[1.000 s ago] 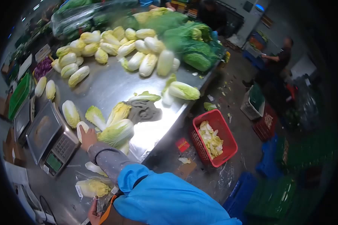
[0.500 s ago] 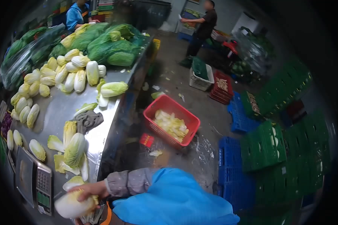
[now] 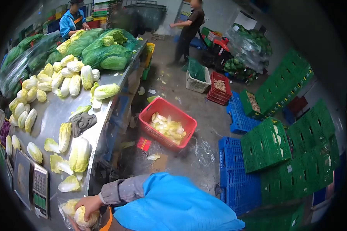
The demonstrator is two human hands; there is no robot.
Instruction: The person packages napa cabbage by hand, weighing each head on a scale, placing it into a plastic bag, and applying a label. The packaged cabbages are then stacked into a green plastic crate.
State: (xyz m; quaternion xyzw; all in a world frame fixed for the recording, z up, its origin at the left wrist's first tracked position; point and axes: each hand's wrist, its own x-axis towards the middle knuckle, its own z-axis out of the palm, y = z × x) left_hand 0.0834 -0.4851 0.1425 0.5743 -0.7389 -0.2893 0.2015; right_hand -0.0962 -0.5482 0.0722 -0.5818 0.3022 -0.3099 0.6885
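At the lower left, my right hand (image 3: 89,204) is closed over a trimmed napa cabbage (image 3: 85,217), with thumb and fingers around its top. A second cabbage (image 3: 69,207) lies beside it, and a clear plastic bag (image 3: 61,204) surrounds both. Only part of my left hand (image 3: 72,223) shows at the bottom edge, against the near side of the bag; it seems to grip it. Loose cabbage leaves (image 3: 69,184) and a large napa cabbage (image 3: 79,154) lie just beyond on the metal table (image 3: 54,115). A scale (image 3: 31,184) stands to the left.
Trimmed cabbages (image 3: 65,86) and netted cabbages (image 3: 108,56) cover the far table. A grey cloth (image 3: 83,123) lies near its edge. A red crate (image 3: 167,123) of leaves stands on the floor; green crates (image 3: 264,146) and blue pallets (image 3: 239,175) are right. Two people are farther back.
My right hand has lowered the cabbage, which was held tilted above the table edge, into the plastic bag. The view has shifted slightly. The person in dark clothing has turned.
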